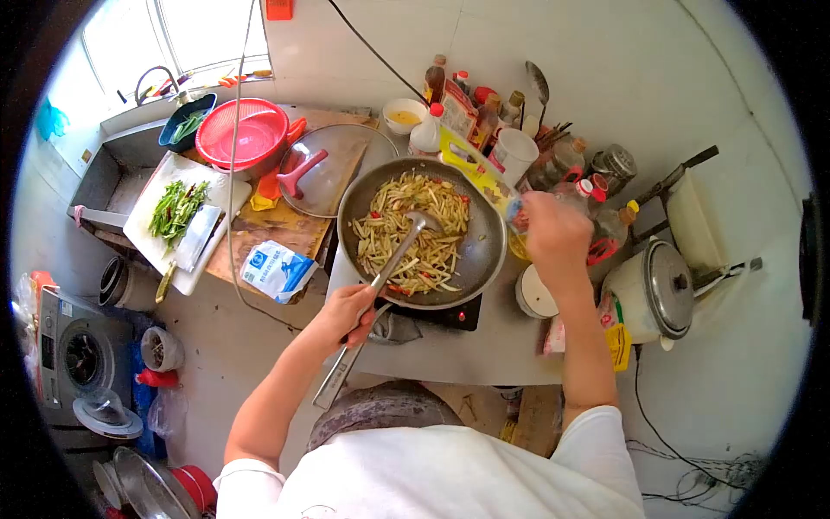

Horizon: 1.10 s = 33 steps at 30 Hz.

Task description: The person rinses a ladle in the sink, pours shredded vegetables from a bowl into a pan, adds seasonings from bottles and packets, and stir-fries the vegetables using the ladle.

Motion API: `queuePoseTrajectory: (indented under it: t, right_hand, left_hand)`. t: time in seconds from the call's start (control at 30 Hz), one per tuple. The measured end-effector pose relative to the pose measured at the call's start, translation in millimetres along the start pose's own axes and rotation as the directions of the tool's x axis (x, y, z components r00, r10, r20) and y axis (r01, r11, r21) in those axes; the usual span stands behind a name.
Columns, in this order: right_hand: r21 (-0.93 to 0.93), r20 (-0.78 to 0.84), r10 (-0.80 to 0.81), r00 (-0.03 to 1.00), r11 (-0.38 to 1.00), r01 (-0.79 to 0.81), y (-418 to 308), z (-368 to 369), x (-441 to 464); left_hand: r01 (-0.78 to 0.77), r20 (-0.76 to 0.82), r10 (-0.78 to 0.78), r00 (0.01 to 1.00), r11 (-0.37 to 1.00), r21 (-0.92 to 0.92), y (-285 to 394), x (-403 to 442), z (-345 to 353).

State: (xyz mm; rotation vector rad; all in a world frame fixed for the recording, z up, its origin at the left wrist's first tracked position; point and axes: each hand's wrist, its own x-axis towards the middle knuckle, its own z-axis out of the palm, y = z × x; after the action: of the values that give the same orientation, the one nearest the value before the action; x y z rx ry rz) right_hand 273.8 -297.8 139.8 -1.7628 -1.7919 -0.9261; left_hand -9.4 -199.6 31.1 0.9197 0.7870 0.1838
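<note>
A grey pan [491,251] on a black cooker holds pale strips of food [406,233] with red bits. My left hand [350,313] is wrapped round the handle of a metal ladle [399,255], whose head rests in the food; the pan's handle lies just beside it. To the right of the pan, my right hand [558,227] grips a yellow and green packet [467,156], which slants up and left over the pan's right rim. The fingers on the packet are partly blurred.
Left of the pan are a glass lid [341,173], a blue-white bag [278,271], a red basket [251,134] and a cutting board [143,221] with green vegetables and a knife. Bottles, a white tub [513,154] and a lidded pot [638,298] stand on the right.
</note>
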Motion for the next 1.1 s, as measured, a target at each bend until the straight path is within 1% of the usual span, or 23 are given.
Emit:
queuePoseTrajectory:
  t: [0.03,0.07,0.1,0.17,0.2,0.3,0.33,0.43,0.53,0.63,0.67,0.7,0.73,0.77,0.8,0.9,0.93,0.97,1.0,1.03,1.07,1.1]
  right_hand:
    - [-0.007,0.089,-0.007,0.996,1.000,0.007,1.1,6.8,-9.3]
    - [-0.017,0.169,-0.013,0.986,1.000,0.016,5.5,20.2,-21.1]
    - [-0.028,0.245,-0.021,0.969,0.999,0.029,8.4,27.4,-25.8]
    - [-0.012,0.184,-0.004,0.983,1.000,0.006,7.9,23.8,-25.1]
    - [-0.002,0.156,-0.001,0.988,1.000,0.001,5.6,15.6,-21.1]
    - [0.034,0.094,0.009,0.996,0.999,-0.013,-2.1,-0.8,-11.5]
    - [0.052,0.080,0.009,0.997,0.999,-0.013,-4.5,-3.0,-10.8]
    - [-0.013,0.250,-0.011,0.968,1.000,0.015,-2.3,16.6,-26.8]
    - [0.066,0.151,0.031,0.988,0.997,-0.042,-6.5,10.3,-22.7]
    - [0.108,0.159,0.109,0.981,0.986,-0.127,-5.7,5.7,-21.1]
    - [0.105,0.177,0.162,0.971,0.978,-0.182,-4.8,3.5,-22.3]
    - [0.103,0.197,0.213,0.957,0.966,-0.236,-5.0,1.3,-25.3]
    - [0.102,0.217,0.262,0.940,0.952,-0.289,-5.9,0.0,-28.3]
    - [0.104,0.216,0.287,0.933,0.944,-0.314,-6.7,-1.0,-30.6]
    - [0.104,0.213,0.311,0.926,0.935,-0.339,-7.3,-2.1,-32.7]
    - [0.132,0.173,0.362,0.916,0.913,-0.385,-8.1,-11.7,-35.2]
    - [0.149,0.155,0.373,0.915,0.907,-0.395,-9.7,-16.7,-33.7]
    - [0.170,0.118,0.388,0.914,0.899,-0.403,-12.2,-23.0,-30.5]
    - [0.195,0.081,0.400,0.913,0.892,-0.408,-16.1,-30.6,-25.4]
    - [0.221,0.044,0.411,0.911,0.885,-0.410,-20.7,-36.7,-20.7]
    - [0.246,0.055,0.424,0.904,0.872,-0.423,-25.7,-40.2,-17.0]
    - [0.238,0.110,0.340,0.934,0.903,-0.357,-25.6,-29.8,-20.9]
  left_hand:
    - [0.027,0.051,-0.029,0.998,0.999,0.023,-4.1,-10.0,-3.6]
    - [0.075,0.050,-0.076,0.996,0.997,0.023,-1.1,-22.9,-1.5]
    - [0.090,0.019,-0.091,0.996,0.995,0.029,-2.5,-28.5,-4.4]
    - [0.123,-0.045,-0.121,0.992,0.992,0.026,-9.8,-39.1,-13.4]
    - [0.095,-0.087,-0.092,0.992,0.995,0.038,-15.2,-41.7,-17.8]
    - [0.009,-0.189,0.038,0.981,0.971,0.241,-22.5,-44.2,-27.7]
    - [-0.029,-0.193,0.088,0.977,0.957,0.289,-26.0,-41.9,-30.8]
    - [-0.009,-0.231,0.093,0.969,0.939,0.344,-33.9,-29.2,-41.0]
    - [-0.014,-0.231,0.094,0.968,0.945,0.326,-37.4,-24.1,-45.4]
    - [-0.084,-0.207,0.175,0.963,0.919,0.386,-45.6,-14.2,-49.4]
    - [-0.070,-0.260,0.181,0.949,0.920,0.386,-38.5,-17.5,-43.0]
    - [-0.141,-0.267,0.354,0.896,0.798,0.585,-37.6,-15.6,-42.9]
    - [-0.178,-0.235,0.515,0.824,0.630,0.756,-37.9,-13.5,-43.4]
    - [-0.180,-0.163,0.655,0.738,0.424,0.888,-37.0,-11.6,-43.4]
    - [-0.123,-0.184,0.696,0.694,0.367,0.922,-27.2,-16.5,-30.5]
    - [-0.334,-0.084,0.805,0.587,0.336,0.881,-9.7,-11.0,-9.6]
    - [-0.421,-0.112,0.651,0.751,0.602,0.678,-7.2,-0.5,-2.8]
    - [-0.410,-0.067,0.474,0.878,0.817,0.406,-4.0,11.2,6.7]
    - [-0.302,0.021,0.304,0.952,0.934,0.190,6.7,18.4,24.9]
    - [-0.147,0.147,0.148,0.978,0.989,-0.019,15.0,24.6,46.0]
    - [-0.131,0.220,0.144,0.965,0.989,-0.074,11.6,38.4,63.1]
    - [-0.109,0.295,0.142,0.945,0.986,-0.126,6.5,54.9,75.9]
